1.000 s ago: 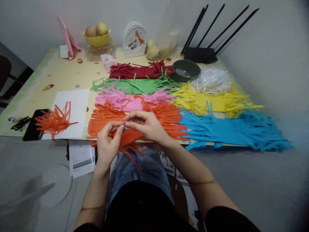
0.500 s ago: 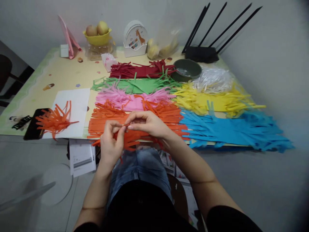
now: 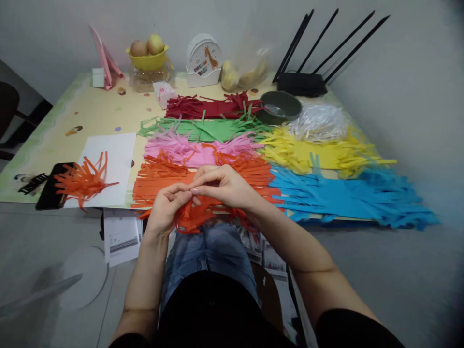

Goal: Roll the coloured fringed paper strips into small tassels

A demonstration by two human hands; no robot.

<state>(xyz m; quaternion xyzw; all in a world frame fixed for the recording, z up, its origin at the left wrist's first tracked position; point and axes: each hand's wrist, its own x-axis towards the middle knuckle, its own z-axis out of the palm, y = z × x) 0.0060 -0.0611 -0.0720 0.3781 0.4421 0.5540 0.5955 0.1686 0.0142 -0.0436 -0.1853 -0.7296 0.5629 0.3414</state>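
Observation:
My left hand [image 3: 168, 205] and my right hand [image 3: 221, 186] meet at the fingertips over the table's front edge. Both pinch the orange fringed paper [image 3: 194, 217], whose strips hang below the fingers; the exact pinch point is hidden by the fingertips. Behind and beside the hands lies a stack of orange fringed sheets [image 3: 152, 186]. Pink [image 3: 201, 153], green [image 3: 213, 129] and dark red [image 3: 213, 107] fringed sheets lie in rows farther back. Blue [image 3: 344, 195] and yellow [image 3: 315, 155] ones are at the right.
An orange tassel [image 3: 85, 181] lies across a black phone [image 3: 54, 193] and white paper [image 3: 121, 159] at left. A dark bowl [image 3: 279, 107], white strings [image 3: 319, 122], a black router [image 3: 302, 84] and a yellow fruit basket [image 3: 148, 61] stand farther back.
The fingers have closed nearer together, with my left fingers now overlapping my right fingertips. The orange strips below them have shifted and hang slightly lower.

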